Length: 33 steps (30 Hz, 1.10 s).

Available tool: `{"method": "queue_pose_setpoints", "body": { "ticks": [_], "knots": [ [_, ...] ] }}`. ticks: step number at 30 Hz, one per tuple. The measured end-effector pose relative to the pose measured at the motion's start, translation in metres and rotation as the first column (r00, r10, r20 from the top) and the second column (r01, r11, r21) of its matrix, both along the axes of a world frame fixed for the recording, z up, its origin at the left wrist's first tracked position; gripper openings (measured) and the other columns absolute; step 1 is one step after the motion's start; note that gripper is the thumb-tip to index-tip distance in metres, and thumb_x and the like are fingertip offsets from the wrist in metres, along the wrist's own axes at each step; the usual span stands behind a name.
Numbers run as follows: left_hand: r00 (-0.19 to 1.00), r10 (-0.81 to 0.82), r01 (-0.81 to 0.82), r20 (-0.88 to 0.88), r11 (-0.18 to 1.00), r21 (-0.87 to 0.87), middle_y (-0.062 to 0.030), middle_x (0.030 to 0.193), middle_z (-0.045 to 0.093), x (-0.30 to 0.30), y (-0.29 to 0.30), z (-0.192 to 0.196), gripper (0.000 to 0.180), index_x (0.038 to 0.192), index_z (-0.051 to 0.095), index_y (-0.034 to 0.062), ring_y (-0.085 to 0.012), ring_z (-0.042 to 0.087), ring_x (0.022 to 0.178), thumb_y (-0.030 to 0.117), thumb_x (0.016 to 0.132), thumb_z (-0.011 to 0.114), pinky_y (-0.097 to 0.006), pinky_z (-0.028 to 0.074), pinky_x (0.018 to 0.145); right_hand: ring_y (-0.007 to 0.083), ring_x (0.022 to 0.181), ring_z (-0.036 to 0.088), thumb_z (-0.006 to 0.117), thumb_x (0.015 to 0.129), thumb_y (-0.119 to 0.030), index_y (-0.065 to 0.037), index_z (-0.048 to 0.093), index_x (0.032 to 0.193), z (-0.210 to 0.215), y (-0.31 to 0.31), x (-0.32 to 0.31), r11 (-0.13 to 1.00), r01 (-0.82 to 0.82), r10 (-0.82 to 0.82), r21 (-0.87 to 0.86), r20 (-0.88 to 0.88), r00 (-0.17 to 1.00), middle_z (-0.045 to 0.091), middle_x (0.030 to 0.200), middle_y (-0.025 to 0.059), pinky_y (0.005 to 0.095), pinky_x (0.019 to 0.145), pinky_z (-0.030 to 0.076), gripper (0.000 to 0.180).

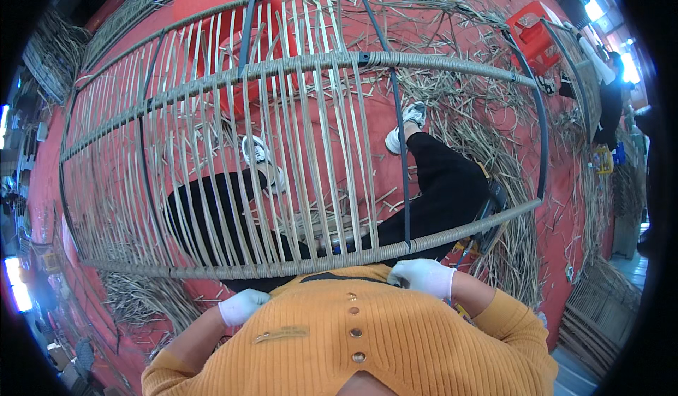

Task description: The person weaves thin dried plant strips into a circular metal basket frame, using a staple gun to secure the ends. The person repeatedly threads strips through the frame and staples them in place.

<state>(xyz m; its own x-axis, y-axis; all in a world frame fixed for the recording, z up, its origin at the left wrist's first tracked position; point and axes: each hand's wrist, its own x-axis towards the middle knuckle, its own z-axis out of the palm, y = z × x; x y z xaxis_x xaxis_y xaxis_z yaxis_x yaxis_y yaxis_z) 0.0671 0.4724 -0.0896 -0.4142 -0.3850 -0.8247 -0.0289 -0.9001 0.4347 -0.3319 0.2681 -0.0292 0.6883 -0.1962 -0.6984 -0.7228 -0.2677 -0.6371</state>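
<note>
My left hand [244, 307], in a white glove, is closed at the left side of my mustard-yellow ribbed cardigan [318, 332], its fingertips partly hidden by the knit. On the other side my right hand [424, 277], gloved too, has its fingers curled in at the cardigan's hem, just below the frame's near rail. Across my lap lies a large dark metal frame [404, 163] with cord-wrapped rails [339, 60]. Pale flat strips [325, 142] run between the rails over its left and middle; the right part is bare of strips. Neither hand touches the strips.
Loose dry strips [494, 163] litter the red floor [466, 28], heaped to the right and lower left. A red plastic stool [236, 28] stands beyond the frame, a red chair [531, 39] at far right. Another person [613, 92] is beyond it. Woven panels [600, 318] lie lower right.
</note>
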Motion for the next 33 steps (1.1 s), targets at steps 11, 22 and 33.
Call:
{"method": "queue_pose_setpoints", "body": {
  "ticks": [11, 22, 33],
  "knots": [
    [0.967, -0.252, 0.254, 0.039, 0.965, -0.065, 0.0007, 0.089, 0.071, 0.014, 0.013, -0.029, 0.029, 0.107, 0.074, 0.0003, -0.0057, 0.062, 0.078, 0.026, 0.095, 0.069, -0.025, 0.053, 0.072, 0.0369, 0.096, 0.068, 0.061, 0.093, -0.034, -0.006, 0.069, 0.113, 0.0, -0.015, 0.012, 0.994, 0.11, -0.111, 0.02, 0.049, 0.993, 0.071, 0.104, 0.0179, 0.0404, 0.084, 0.054, 0.036],
    [0.954, 0.09, 0.098, 0.287, 0.81, -0.578, -0.0067, 0.083, 0.073, 0.058, -0.241, 0.184, 0.025, 0.097, 0.074, -0.0024, -0.0098, 0.067, 0.068, 0.017, 0.099, 0.059, -0.026, 0.056, 0.063, 0.0183, 0.083, 0.072, 0.063, 0.096, -0.014, 0.0, 0.071, 0.11, 0.079, -0.175, 0.047, 0.719, 0.54, -0.286, -0.438, 0.521, 0.804, 0.075, 0.095, 0.012, 0.0336, 0.076, 0.056, 0.021],
    [0.173, 0.28, 0.947, 0.944, 0.218, -0.238, -0.0194, 0.113, 0.068, 0.035, -0.682, 0.083, 0.027, 0.119, 0.062, 0.0025, -0.0388, 0.064, 0.108, 0.014, 0.097, 0.052, -0.043, 0.051, 0.093, 0.0391, 0.109, 0.064, 0.047, 0.096, -0.016, -0.005, 0.068, 0.111, 0.011, -0.465, 0.244, 0.63, 0.253, 0.012, -0.734, 0.335, 0.942, 0.068, 0.114, 0.0211, 0.0462, 0.093, 0.051, 0.028]
  ]
}}
